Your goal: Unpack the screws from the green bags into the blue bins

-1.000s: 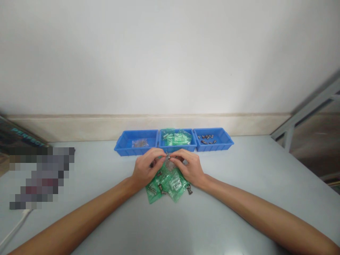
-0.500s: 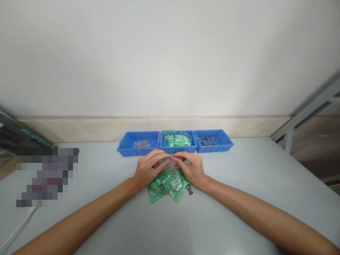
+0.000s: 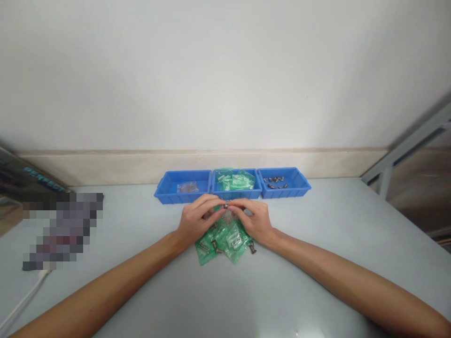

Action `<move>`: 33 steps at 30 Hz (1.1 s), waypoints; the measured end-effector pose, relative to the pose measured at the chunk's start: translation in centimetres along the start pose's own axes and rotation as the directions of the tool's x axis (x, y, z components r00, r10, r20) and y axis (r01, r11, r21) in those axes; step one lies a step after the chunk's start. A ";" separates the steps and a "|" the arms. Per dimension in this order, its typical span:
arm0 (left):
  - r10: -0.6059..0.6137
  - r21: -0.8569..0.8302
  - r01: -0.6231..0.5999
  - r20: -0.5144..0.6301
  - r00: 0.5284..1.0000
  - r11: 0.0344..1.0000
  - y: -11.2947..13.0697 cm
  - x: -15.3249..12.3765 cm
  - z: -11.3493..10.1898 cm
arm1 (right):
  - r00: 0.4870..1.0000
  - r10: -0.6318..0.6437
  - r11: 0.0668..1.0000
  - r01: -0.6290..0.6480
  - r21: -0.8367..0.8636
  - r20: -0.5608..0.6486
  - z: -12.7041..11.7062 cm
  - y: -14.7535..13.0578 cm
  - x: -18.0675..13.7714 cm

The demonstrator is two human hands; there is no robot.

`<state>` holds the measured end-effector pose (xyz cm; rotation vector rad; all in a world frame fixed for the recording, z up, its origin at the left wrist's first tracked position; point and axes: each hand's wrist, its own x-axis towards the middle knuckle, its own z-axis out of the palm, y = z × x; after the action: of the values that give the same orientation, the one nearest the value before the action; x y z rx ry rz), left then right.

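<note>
My left hand (image 3: 198,217) and my right hand (image 3: 254,220) meet over the pile, thumbs and fingertips pinched together. Between them is a small metal fitting (image 3: 226,205), gripped from both sides; its exact kind is too small to tell. Beneath the hands lies a heap of green plastic bags (image 3: 232,239), some with metal pieces inside. A loose dark metal fitting (image 3: 252,248) rests at the heap's right edge, and another metal fitting (image 3: 215,246) lies on the bags. Part of the heap is hidden by my hands.
Three blue bins stand in a row behind my hands: the left bin (image 3: 169,193) with a clear bag, the middle bin (image 3: 234,194) with green bags, the right bin (image 3: 292,191) with several metal fittings. Leftward are a blurred-out object (image 3: 66,234), a white cable (image 3: 24,300) and a dark box (image 3: 31,178).
Both hands keep their pinch on the small metal fitting, which looks slightly turned between the fingertips. The whole view has shifted a little; bins and bags stay in place.
</note>
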<state>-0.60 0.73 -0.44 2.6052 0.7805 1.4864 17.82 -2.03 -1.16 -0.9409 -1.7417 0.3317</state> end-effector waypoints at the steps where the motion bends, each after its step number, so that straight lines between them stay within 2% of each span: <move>1: -0.002 -0.006 0.002 -0.002 1.000 1.000 0.0 0.0 0.0 | 1.000 -0.011 1.000 0.011 -0.002 -0.002 0.0 -0.1 0.1; 17: -0.013 -0.032 0.012 -0.053 0.999 0.999 0.1 0.0 0.0 | 0.998 -0.039 0.998 0.041 -0.043 0.041 -0.1 -0.3 0.3; 29: -0.090 -0.009 0.090 -0.006 0.996 0.996 0.5 0.0 -0.2 | 1.000 -0.003 1.000 0.003 -0.020 0.028 -0.2 -0.6 0.2; 33: -0.066 -0.010 0.066 -0.024 0.998 0.998 0.4 0.0 -0.2 | 0.999 -0.020 1.000 0.020 -0.012 0.029 -0.3 -0.7 0.3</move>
<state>-0.57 0.34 -0.24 2.5332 0.8511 1.5032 17.73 -2.35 -0.44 -0.9309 -1.7798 0.3230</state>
